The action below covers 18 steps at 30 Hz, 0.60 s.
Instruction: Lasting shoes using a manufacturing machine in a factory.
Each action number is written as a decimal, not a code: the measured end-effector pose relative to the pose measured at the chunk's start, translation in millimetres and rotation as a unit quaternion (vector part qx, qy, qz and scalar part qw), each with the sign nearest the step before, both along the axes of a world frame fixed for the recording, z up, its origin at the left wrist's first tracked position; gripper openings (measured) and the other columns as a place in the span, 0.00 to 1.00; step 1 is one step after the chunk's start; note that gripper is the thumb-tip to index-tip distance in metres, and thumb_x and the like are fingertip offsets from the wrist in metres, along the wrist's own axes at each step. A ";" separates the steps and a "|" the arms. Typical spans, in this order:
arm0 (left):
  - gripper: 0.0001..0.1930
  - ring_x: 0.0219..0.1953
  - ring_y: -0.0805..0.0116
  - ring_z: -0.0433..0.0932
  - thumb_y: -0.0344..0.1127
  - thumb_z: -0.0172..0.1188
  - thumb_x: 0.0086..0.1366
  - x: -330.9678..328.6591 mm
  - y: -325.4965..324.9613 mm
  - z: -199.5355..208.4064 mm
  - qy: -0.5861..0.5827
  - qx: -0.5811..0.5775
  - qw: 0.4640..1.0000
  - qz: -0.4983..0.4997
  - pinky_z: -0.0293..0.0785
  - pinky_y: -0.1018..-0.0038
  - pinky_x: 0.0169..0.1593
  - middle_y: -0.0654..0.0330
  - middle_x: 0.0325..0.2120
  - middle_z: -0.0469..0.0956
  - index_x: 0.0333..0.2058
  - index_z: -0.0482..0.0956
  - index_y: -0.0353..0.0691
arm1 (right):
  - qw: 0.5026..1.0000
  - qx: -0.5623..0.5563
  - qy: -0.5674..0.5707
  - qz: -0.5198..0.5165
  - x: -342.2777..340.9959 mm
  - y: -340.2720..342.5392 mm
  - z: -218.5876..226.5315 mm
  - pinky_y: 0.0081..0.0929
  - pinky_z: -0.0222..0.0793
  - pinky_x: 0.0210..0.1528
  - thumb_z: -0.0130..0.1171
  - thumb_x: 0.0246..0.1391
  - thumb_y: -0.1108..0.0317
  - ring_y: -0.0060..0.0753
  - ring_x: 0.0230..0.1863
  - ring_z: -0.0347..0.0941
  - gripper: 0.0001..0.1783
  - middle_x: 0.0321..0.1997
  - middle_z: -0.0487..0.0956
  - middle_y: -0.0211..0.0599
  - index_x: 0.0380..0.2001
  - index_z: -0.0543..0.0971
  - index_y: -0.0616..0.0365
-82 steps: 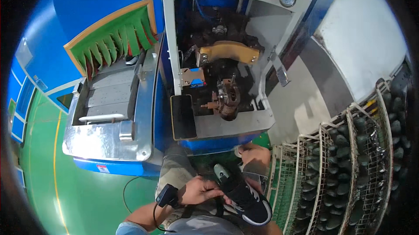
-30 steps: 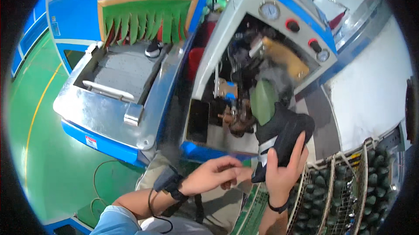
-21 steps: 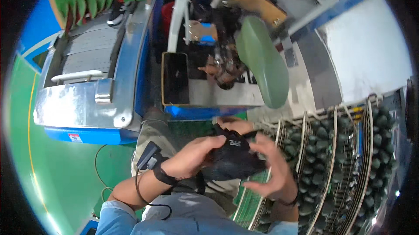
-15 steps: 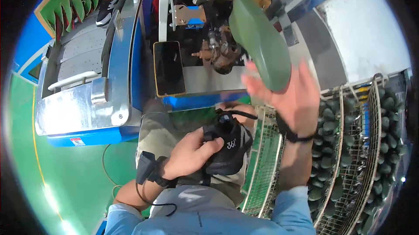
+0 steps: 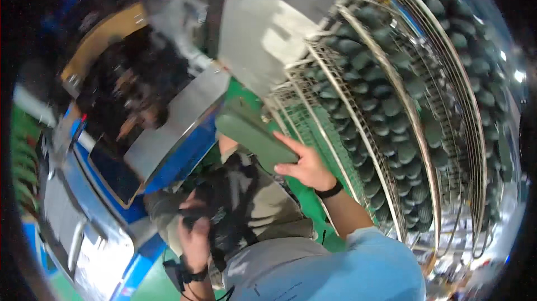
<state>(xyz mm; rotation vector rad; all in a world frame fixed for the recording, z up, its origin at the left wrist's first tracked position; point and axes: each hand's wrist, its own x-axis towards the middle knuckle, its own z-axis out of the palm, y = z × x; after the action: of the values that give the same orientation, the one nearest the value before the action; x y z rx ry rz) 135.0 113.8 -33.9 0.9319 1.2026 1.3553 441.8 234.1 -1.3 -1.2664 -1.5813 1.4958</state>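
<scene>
My right hand (image 5: 307,168) is closed round one end of a smooth green shoe last (image 5: 254,137), thumb on the near side and fingers on the far side. The last is held slantwise above the green floor, beside my right thigh, its other end pointing up and left. My left hand (image 5: 194,239) rests over my lap, its fingers wrapped on a black shoe upper (image 5: 224,224). Blur and the dark cloth hide much of that grip. The upper lies against my light trousers, apart from the last.
Wire racks (image 5: 394,80) packed with dark green lasts (image 5: 386,161) stand close on my right. Ahead to the left is a machine with a grey ledge (image 5: 182,112) and a curved yellow part (image 5: 106,35). A dark phone-like screen (image 5: 114,173) sits left of it.
The view has swung right, toward the racks. My right hand has brought the last down from above the machine to beside my lap. My left hand stays on the black upper.
</scene>
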 end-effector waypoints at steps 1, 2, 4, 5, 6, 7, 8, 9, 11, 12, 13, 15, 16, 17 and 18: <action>0.22 0.58 0.62 0.70 0.42 0.59 0.65 -4.3 -0.1 -4.2 0.008 -0.042 0.999 0.028 0.58 0.63 0.69 0.57 0.50 0.76 0.50 0.76 0.31 | 0.998 -0.001 -0.035 -0.054 18.9 -14.0 -18.6 0.26 0.71 0.60 0.69 0.55 0.74 0.28 0.64 0.70 0.47 0.71 0.70 0.41 0.75 0.59 0.60; 0.23 0.57 0.63 0.71 0.43 0.59 0.65 -6.9 -0.9 -9.4 0.004 -0.024 0.998 0.064 0.60 0.65 0.67 0.57 0.51 0.75 0.50 0.76 0.29 | 0.993 -0.008 -0.054 -0.106 36.4 -28.3 -36.5 0.27 0.72 0.59 0.68 0.56 0.73 0.28 0.62 0.72 0.46 0.70 0.72 0.42 0.75 0.59 0.58; 0.24 0.56 0.63 0.71 0.45 0.58 0.66 -25.2 3.1 -16.3 -0.016 -0.133 0.987 0.088 0.62 0.66 0.66 0.57 0.52 0.75 0.52 0.76 0.30 | 0.964 -0.006 -0.152 -0.219 66.2 -54.3 -69.4 0.28 0.73 0.58 0.66 0.58 0.71 0.30 0.59 0.76 0.44 0.66 0.75 0.43 0.75 0.60 0.56; 0.26 0.56 0.63 0.72 0.48 0.58 0.66 -27.3 0.9 -18.8 0.005 -0.103 0.993 0.064 0.62 0.66 0.65 0.57 0.52 0.75 0.53 0.76 0.31 | 0.934 -0.001 -0.227 -0.276 82.1 -68.7 -82.6 0.28 0.73 0.57 0.66 0.58 0.70 0.32 0.57 0.77 0.43 0.64 0.77 0.44 0.75 0.60 0.55; 0.28 0.56 0.62 0.72 0.51 0.57 0.67 -32.7 1.5 -21.6 0.057 -0.107 0.990 0.076 0.63 0.66 0.64 0.56 0.52 0.75 0.54 0.75 0.31 | 0.899 -0.004 -0.289 -0.329 97.2 -80.7 -93.6 0.29 0.73 0.57 0.66 0.59 0.69 0.34 0.56 0.78 0.43 0.62 0.79 0.45 0.75 0.60 0.53; 0.30 0.55 0.63 0.72 0.53 0.56 0.67 -33.4 -2.0 -22.5 0.065 -0.082 0.993 0.053 0.64 0.66 0.63 0.55 0.51 0.75 0.55 0.74 0.32 | 0.884 -0.039 -0.278 -0.373 114.2 -89.7 -99.7 0.32 0.75 0.55 0.67 0.58 0.66 0.38 0.53 0.80 0.43 0.59 0.81 0.45 0.74 0.62 0.53; 0.30 0.55 0.63 0.72 0.53 0.57 0.67 -35.4 -0.8 -24.0 0.059 -0.095 0.993 0.028 0.64 0.66 0.63 0.55 0.52 0.74 0.56 0.73 0.32 | 0.891 -0.036 -0.212 -0.400 128.2 -97.0 -105.5 0.32 0.75 0.57 0.67 0.59 0.67 0.39 0.54 0.79 0.42 0.59 0.80 0.46 0.74 0.62 0.55; 0.30 0.55 0.63 0.72 0.53 0.58 0.67 -35.1 -0.2 -23.8 0.057 -0.083 0.995 0.001 0.64 0.66 0.63 0.55 0.52 0.74 0.56 0.73 0.31 | 0.893 -0.037 -0.138 -0.427 139.4 -100.5 -110.3 0.32 0.74 0.58 0.66 0.59 0.68 0.39 0.55 0.79 0.41 0.59 0.79 0.46 0.74 0.62 0.57; 0.28 0.56 0.64 0.70 0.53 0.53 0.70 -33.1 6.4 -22.4 0.108 -0.058 0.992 -0.008 0.64 0.66 0.62 0.56 0.52 0.74 0.55 0.74 0.32 | 0.886 0.005 -0.130 -0.446 157.7 -106.8 -115.2 0.33 0.78 0.54 0.66 0.59 0.68 0.43 0.48 0.82 0.42 0.57 0.79 0.49 0.74 0.61 0.59; 0.29 0.55 0.63 0.71 0.54 0.54 0.70 -31.0 10.4 -20.7 -0.045 -0.053 0.998 -0.010 0.65 0.65 0.62 0.55 0.52 0.74 0.55 0.74 0.32 | 0.890 -0.020 -0.033 -0.455 164.6 -111.5 -115.7 0.33 0.79 0.50 0.66 0.59 0.68 0.42 0.45 0.82 0.41 0.57 0.79 0.49 0.73 0.61 0.59; 0.29 0.54 0.63 0.72 0.54 0.54 0.70 -32.4 20.1 -17.7 -0.195 -0.054 0.979 -0.016 0.67 0.65 0.61 0.55 0.52 0.74 0.56 0.74 0.32 | 0.874 -0.063 0.076 -0.476 171.4 -117.1 -114.8 0.33 0.80 0.47 0.66 0.59 0.68 0.41 0.42 0.83 0.40 0.56 0.79 0.49 0.73 0.62 0.59; 0.32 0.50 0.62 0.76 0.57 0.55 0.71 -33.6 31.3 -10.4 0.047 -0.092 0.994 -0.020 0.73 0.64 0.57 0.54 0.52 0.75 0.58 0.72 0.33 | 0.841 -0.096 0.253 -0.469 182.0 -132.9 -114.4 0.34 0.79 0.33 0.62 0.62 0.63 0.39 0.32 0.82 0.32 0.51 0.81 0.50 0.67 0.68 0.57; 0.32 0.50 0.61 0.77 0.57 0.55 0.71 -35.8 35.9 -6.2 0.042 -0.103 0.994 -0.015 0.75 0.64 0.56 0.53 0.52 0.76 0.59 0.72 0.33 | 0.798 -0.145 0.294 -0.506 185.5 -144.0 -115.6 0.33 0.78 0.31 0.61 0.63 0.61 0.38 0.31 0.82 0.29 0.49 0.82 0.50 0.64 0.69 0.56; 0.33 0.49 0.61 0.78 0.58 0.54 0.71 -37.3 38.0 -2.1 0.035 -0.113 0.993 -0.007 0.76 0.63 0.56 0.53 0.52 0.76 0.60 0.71 0.33 | 0.763 -0.167 0.354 -0.515 190.9 -153.6 -118.3 0.31 0.76 0.29 0.60 0.63 0.59 0.38 0.30 0.81 0.26 0.47 0.82 0.50 0.62 0.71 0.55; 0.34 0.49 0.60 0.79 0.59 0.54 0.72 -39.5 41.7 2.0 0.027 -0.118 0.993 0.006 0.77 0.63 0.55 0.52 0.52 0.76 0.60 0.71 0.33 | 0.733 -0.168 0.426 -0.503 197.3 -163.9 -121.9 0.29 0.75 0.28 0.58 0.64 0.56 0.38 0.29 0.80 0.24 0.45 0.83 0.50 0.60 0.72 0.54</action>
<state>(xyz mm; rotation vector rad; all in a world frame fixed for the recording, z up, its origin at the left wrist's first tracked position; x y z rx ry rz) 95.5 155.5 -31.9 0.7979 1.3785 1.1715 639.0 70.2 -123.2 -1.0355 0.0637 1.2669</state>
